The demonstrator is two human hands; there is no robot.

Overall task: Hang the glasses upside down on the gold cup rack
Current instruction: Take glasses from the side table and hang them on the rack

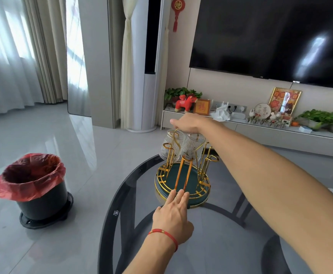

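The gold cup rack [182,180] with a dark green round tray stands on the glass table. Two ribbed clear glasses hang upside down on its far prongs: one on the left [171,144], one on the right [193,147]. My right hand [187,121] reaches over the rack's top, palm down, fingers over the right glass's base; whether it grips the glass is hidden. My left hand [172,212], with a red string bracelet, lies flat on the table, fingertips touching the tray's near rim.
The round dark glass table [126,224] has its left edge close to my left hand. A black bin with a red bag [33,186] stands on the floor at left. A TV cabinet [280,133] with ornaments runs along the far wall.
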